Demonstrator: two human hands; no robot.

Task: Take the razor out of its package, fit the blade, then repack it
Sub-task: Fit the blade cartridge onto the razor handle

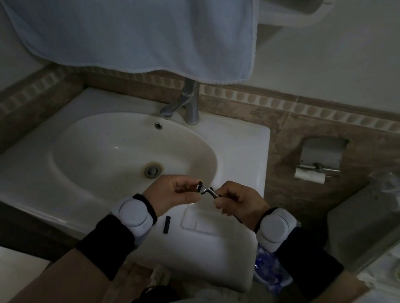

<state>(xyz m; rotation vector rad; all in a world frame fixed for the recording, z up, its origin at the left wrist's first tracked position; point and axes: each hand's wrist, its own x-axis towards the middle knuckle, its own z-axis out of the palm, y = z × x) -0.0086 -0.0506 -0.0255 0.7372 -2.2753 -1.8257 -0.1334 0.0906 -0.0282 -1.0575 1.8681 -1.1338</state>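
My right hand (pixel 239 200) grips the razor handle (pixel 211 192), a thin silvery stem that points left over the sink's front edge. Pinched in my left hand (pixel 169 193) is a small dark blade head (pixel 199 187), which sits right at the tip of the handle. I cannot tell whether the two are joined. The clear plastic package (pixel 208 221) lies flat on the white sink rim just below my hands. A small black piece (pixel 167 224) rests on the rim to the left of the package.
The white basin (pixel 110 157) with its drain (pixel 152 171) lies ahead, with a chrome tap (pixel 186 103) behind. A pale blue towel (pixel 133 22) hangs overhead. A toilet-roll holder (pixel 314 167) is on the right wall. A blue patterned bag (pixel 268 270) sits beside the sink.
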